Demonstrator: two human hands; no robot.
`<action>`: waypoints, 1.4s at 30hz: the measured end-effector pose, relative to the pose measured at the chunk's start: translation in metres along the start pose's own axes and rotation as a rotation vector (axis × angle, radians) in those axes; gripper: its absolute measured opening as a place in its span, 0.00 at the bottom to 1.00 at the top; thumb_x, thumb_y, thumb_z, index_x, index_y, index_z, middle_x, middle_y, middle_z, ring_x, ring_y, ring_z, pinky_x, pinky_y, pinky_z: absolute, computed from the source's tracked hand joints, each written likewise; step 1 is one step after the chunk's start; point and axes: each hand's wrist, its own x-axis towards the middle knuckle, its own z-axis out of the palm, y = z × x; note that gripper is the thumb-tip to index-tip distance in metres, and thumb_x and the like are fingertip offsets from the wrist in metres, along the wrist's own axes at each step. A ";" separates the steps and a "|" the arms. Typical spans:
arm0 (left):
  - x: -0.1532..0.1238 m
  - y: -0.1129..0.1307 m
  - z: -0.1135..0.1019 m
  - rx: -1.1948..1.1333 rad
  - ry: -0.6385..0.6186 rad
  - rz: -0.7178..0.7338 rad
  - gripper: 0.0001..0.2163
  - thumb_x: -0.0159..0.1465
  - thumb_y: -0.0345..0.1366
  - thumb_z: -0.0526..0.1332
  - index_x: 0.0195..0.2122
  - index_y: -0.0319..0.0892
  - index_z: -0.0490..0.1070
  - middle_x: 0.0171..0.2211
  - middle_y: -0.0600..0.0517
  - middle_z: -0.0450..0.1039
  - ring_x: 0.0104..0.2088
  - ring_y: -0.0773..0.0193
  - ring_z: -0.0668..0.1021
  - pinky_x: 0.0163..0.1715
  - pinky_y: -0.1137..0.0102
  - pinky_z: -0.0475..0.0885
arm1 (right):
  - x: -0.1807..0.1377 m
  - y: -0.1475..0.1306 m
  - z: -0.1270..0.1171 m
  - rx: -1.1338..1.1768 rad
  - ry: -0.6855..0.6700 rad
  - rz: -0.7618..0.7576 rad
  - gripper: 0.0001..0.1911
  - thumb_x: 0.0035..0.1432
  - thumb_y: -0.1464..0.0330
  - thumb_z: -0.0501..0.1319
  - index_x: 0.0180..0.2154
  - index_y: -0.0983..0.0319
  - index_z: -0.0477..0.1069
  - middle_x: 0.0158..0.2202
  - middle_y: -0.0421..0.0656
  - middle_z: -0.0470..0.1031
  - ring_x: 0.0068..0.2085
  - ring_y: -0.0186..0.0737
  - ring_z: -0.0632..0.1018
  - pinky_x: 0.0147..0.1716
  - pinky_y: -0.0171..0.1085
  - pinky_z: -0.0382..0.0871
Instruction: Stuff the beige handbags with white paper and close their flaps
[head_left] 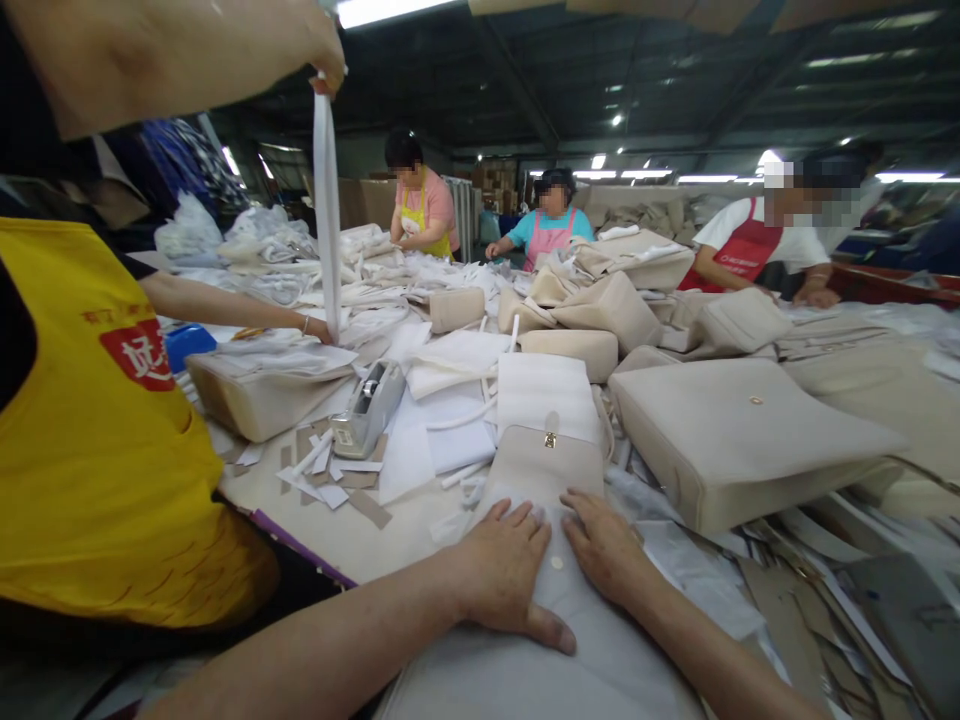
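Observation:
A pale beige handbag [592, 665] lies in front of me, its flap [546, 462] spread out away from me with a small metal clasp [550, 440] near its far edge. My left hand [504, 568] rests on the bag with its fingers stretched and thumb spread. Opposite it, my right hand [604, 548] lies on the bag's right side, fingers extended. Between the two hands shows a small round light disc [556, 563]. A white foam sheet [544, 385] is just beyond the flap.
A grey tape dispenser [369, 408] stands left among paper and card scraps. Beige bags [750, 420] are heaped at the right. At my left, a co-worker in a yellow apron [97, 420] holds up a white strip [325, 200]. Several other people work across the table.

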 end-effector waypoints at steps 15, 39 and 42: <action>0.002 -0.008 0.010 -0.015 0.080 0.030 0.48 0.49 0.68 0.48 0.59 0.30 0.53 0.60 0.33 0.52 0.61 0.44 0.54 0.60 0.52 0.43 | -0.007 -0.021 -0.012 0.514 -0.247 0.168 0.12 0.50 0.67 0.52 0.37 0.61 0.68 0.15 0.33 0.65 0.19 0.33 0.68 0.21 0.32 0.61; 0.002 -0.012 0.013 0.017 0.104 0.029 0.28 0.62 0.49 0.49 0.58 0.34 0.56 0.58 0.38 0.58 0.60 0.50 0.57 0.60 0.55 0.48 | -0.013 -0.021 -0.005 0.335 -0.229 0.026 0.08 0.44 0.70 0.56 0.32 0.61 0.68 0.23 0.35 0.67 0.27 0.34 0.68 0.28 0.33 0.59; 0.003 -0.013 0.014 0.032 0.104 0.030 0.28 0.61 0.49 0.50 0.57 0.33 0.57 0.58 0.38 0.58 0.61 0.50 0.57 0.60 0.56 0.48 | -0.013 -0.022 -0.004 0.293 -0.234 0.018 0.08 0.43 0.71 0.55 0.31 0.60 0.67 0.23 0.36 0.68 0.28 0.35 0.69 0.29 0.33 0.59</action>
